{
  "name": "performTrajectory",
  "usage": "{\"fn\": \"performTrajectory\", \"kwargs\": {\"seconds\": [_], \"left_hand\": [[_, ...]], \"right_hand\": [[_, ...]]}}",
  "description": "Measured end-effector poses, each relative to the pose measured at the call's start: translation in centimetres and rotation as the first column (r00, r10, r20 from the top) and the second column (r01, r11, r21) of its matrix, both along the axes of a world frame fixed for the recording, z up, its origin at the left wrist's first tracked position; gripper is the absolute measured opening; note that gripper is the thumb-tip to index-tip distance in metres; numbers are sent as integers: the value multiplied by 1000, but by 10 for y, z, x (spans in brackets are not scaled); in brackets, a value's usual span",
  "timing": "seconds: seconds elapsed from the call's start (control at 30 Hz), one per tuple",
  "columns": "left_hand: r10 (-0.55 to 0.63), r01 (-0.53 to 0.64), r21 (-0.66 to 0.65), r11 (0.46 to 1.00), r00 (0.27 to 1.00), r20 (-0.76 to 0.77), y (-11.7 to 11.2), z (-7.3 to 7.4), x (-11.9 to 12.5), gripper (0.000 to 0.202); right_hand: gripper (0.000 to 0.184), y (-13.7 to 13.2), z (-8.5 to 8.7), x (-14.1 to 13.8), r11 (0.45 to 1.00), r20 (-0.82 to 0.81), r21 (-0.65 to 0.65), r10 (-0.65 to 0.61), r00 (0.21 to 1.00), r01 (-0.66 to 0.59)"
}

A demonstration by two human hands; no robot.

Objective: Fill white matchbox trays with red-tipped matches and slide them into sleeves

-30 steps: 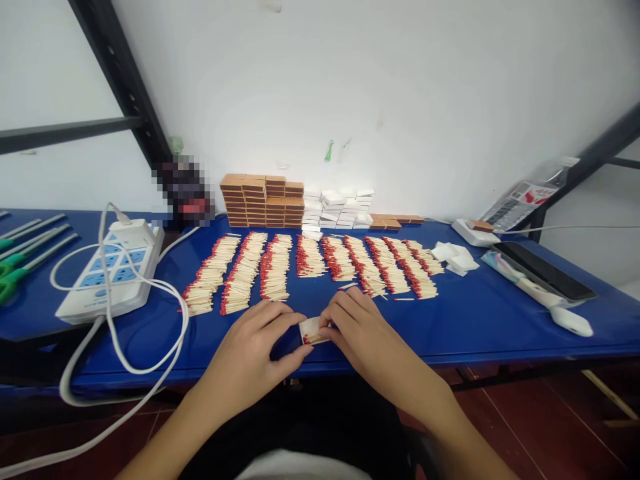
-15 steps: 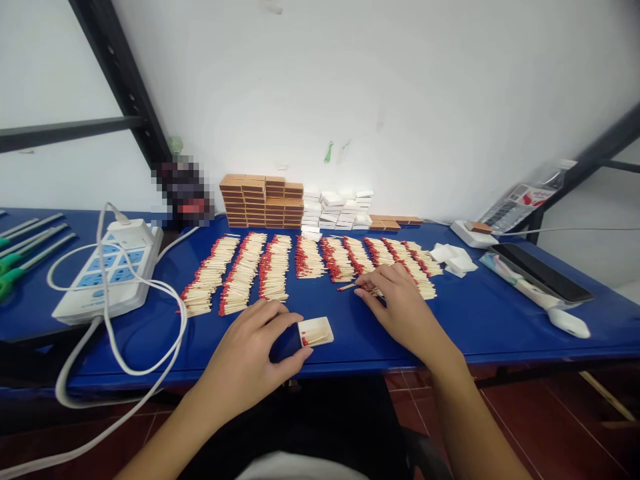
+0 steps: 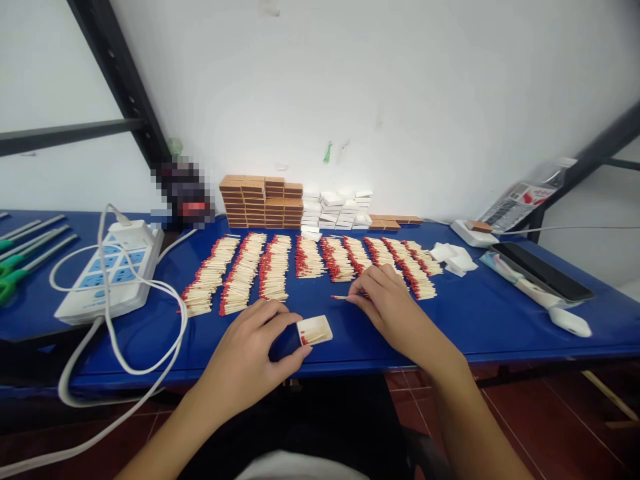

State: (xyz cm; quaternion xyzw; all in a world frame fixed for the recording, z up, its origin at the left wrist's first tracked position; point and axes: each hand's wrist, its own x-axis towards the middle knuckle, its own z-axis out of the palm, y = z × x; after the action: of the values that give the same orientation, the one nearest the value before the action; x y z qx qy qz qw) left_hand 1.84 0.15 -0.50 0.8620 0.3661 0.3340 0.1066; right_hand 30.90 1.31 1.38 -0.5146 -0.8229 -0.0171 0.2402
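Lying between the hands (image 3: 253,343) (image 3: 393,313) is a matchbox tray (image 3: 313,324).

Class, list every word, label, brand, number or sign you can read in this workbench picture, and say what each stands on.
Readable text: none.
Clear plastic bottle with a red-and-white label: lettering too small and blurred to read.
White plastic power strip with blue socket panels: any markings too small to read.
Pixelated dark object with a red patch: nothing legible.

Open tabletop (image 3: 347,347) separates tray (image 3: 316,323) and right hand (image 3: 389,301), behind which match rows (image 3: 416,270) apparently bar low passage.
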Motion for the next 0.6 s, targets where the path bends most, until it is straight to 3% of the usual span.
{"fn": "performTrajectory", "kwargs": {"seconds": [0.13, 0.3, 0.6], "left_hand": [[-11, 11, 2, 1000, 1000, 9, 0, 0, -1, 26], [-42, 42, -2, 999, 999, 24, 0, 1, 0, 25], [-72, 72, -22, 997, 997, 19, 0, 1, -1, 25]], "right_hand": [[11, -17, 5, -21, 997, 50, 37, 71, 996, -73], [9, -26, -3, -44, 994, 158, 17, 100, 982, -104], [6, -26, 7, -41, 974, -70, -125, 182, 981, -190]]}}
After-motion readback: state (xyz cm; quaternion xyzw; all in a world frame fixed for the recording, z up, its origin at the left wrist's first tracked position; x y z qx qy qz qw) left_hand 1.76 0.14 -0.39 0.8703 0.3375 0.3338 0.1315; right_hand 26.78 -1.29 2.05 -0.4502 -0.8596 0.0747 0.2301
